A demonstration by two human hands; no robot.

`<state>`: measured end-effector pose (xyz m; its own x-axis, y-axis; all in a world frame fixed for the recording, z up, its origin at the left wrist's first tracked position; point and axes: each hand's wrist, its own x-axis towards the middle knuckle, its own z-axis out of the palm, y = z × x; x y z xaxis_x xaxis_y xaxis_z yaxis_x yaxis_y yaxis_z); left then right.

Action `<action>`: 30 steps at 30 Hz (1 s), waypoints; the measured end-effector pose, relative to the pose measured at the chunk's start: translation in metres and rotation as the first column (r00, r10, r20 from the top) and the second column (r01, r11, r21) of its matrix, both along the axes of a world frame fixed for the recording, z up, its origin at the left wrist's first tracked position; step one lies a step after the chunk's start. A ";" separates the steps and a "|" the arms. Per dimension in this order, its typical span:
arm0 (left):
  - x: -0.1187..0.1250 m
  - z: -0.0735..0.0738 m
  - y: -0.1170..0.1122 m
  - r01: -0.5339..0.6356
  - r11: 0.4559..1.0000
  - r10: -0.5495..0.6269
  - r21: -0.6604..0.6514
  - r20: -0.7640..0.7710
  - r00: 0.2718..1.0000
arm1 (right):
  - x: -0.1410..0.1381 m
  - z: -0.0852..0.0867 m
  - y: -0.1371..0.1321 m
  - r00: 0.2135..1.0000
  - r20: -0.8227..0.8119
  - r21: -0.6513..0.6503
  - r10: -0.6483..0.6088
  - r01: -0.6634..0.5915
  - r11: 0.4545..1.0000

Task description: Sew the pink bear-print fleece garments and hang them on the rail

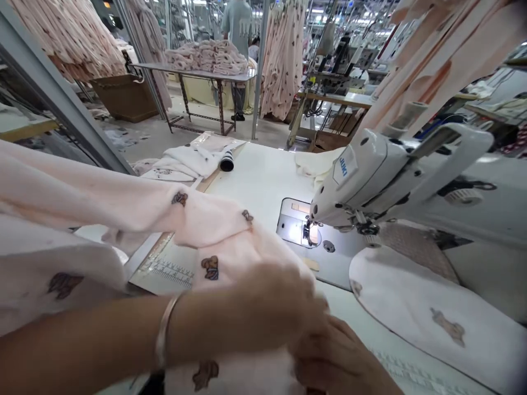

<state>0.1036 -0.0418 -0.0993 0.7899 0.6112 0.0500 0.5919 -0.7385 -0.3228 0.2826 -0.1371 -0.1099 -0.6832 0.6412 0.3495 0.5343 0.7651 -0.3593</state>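
Observation:
Pale pink plush fabric (230, 241) printed with brown teddy bears spreads across the table and off to the left. My left hand (275, 307), below a wrist with a metal bangle (164, 329), is closed on the fabric's near right edge and blurred by motion. Against it, lower right, my right hand (337, 356) is curled around the same fabric; its fingertips are hidden. Beyond both hands stands a white sewing machine (370, 170), its lit presser foot (308, 230) apart from the fabric I hold.
A rounded bear-print piece (436, 312) lies right, under the machine arm. A black-and-white cylinder (226, 161) and folded fabric (185, 162) sit at the table's far left. Pink pieces hang (448, 66) upper right. A metal post (69, 93) rises left; a person (237, 33) stands behind a stacked table.

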 end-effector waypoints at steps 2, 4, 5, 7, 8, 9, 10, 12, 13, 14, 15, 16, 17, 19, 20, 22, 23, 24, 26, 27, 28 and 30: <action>-0.001 0.009 0.032 0.083 0.990 -0.077 -0.117 0.052 0.996 | 0.005 0.002 -0.013 1.000 -0.021 -0.092 -0.010 0.008 0.996; -0.006 0.015 0.049 0.184 0.951 -0.149 -0.247 0.153 0.977 | 0.008 0.004 -0.020 0.975 -0.027 -0.121 -0.220 0.216 0.969; -0.010 0.017 0.050 0.229 0.929 -0.171 -0.290 0.211 0.962 | 0.008 0.005 -0.022 0.932 -0.008 -0.119 -0.361 0.358 0.926; -0.020 0.022 0.041 0.335 0.878 -0.219 -0.341 0.336 0.916 | 0.004 0.006 -0.020 0.826 -0.001 -0.102 -0.563 0.560 0.822; -0.025 0.026 0.033 0.394 0.844 -0.238 -0.363 0.405 0.883 | 0.000 0.006 -0.017 0.798 -0.009 -0.118 -0.602 0.597 0.793; -0.030 0.031 0.026 0.443 0.809 -0.245 -0.386 0.464 0.851 | -0.005 0.007 -0.014 0.785 -0.021 -0.157 -0.619 0.608 0.778; -0.033 0.037 0.019 0.480 0.783 -0.249 -0.397 0.507 0.825 | -0.010 0.009 -0.011 0.783 -0.042 -0.213 -0.621 0.600 0.771; -0.038 0.051 0.012 0.502 0.782 -0.262 -0.369 0.537 0.802 | -0.021 0.013 -0.008 0.795 -0.097 -0.335 -0.598 0.540 0.772; -0.040 0.058 0.010 0.485 0.802 -0.264 -0.348 0.521 0.812 | -0.025 0.015 -0.008 0.802 -0.128 -0.387 -0.583 0.501 0.774; -0.042 0.065 0.011 0.457 0.820 -0.259 -0.344 0.489 0.833 | -0.029 0.017 -0.009 0.808 -0.153 -0.442 -0.570 0.460 0.770; -0.043 0.072 0.012 0.429 0.823 -0.245 -0.373 0.449 0.859 | -0.031 0.019 -0.011 0.809 -0.173 -0.507 -0.562 0.416 0.755; -0.045 0.078 0.014 0.413 0.798 -0.230 -0.438 0.412 0.882 | -0.033 0.021 -0.014 0.811 -0.184 -0.588 -0.556 0.363 0.723; -0.046 0.083 0.015 0.406 0.744 -0.212 -0.531 0.388 0.897 | -0.035 0.021 -0.017 0.810 -0.190 -0.676 -0.555 0.302 0.672; -0.050 0.092 0.017 0.400 0.572 -0.156 -0.716 0.384 0.910 | -0.035 0.021 -0.024 0.813 -0.210 -0.805 -0.543 0.172 0.568; -0.052 0.096 0.017 0.400 0.475 -0.116 -0.784 0.394 0.912 | -0.034 0.021 -0.027 0.816 -0.232 -0.823 -0.530 0.126 0.554; -0.056 0.100 0.014 0.418 0.339 -0.045 -0.843 0.429 0.902 | -0.031 0.019 -0.031 0.821 -0.287 -0.791 -0.493 0.088 0.606; -0.056 0.100 0.012 0.437 0.335 -0.021 -0.834 0.458 0.889 | -0.029 0.017 -0.033 0.833 -0.289 -0.743 -0.472 0.116 0.659; -0.055 0.098 0.008 0.456 0.386 -0.007 -0.802 0.491 0.871 | -0.027 0.016 -0.034 0.848 -0.273 -0.683 -0.454 0.162 0.712; -0.050 0.090 0.000 0.466 0.615 -0.030 -0.635 0.573 0.819 | -0.024 0.013 -0.036 0.870 -0.214 -0.567 -0.445 0.260 0.782; -0.046 0.084 -0.005 0.452 0.733 -0.072 -0.508 0.604 0.794 | -0.022 0.012 -0.038 0.875 -0.192 -0.510 -0.446 0.299 0.806; -0.042 0.076 -0.011 0.429 0.822 -0.121 -0.375 0.621 0.775 | -0.021 0.012 -0.039 0.876 -0.180 -0.469 -0.448 0.324 0.821; -0.033 0.059 -0.021 0.385 0.909 -0.208 -0.156 0.633 0.746 | -0.018 0.011 -0.041 0.871 -0.190 -0.438 -0.454 0.339 0.833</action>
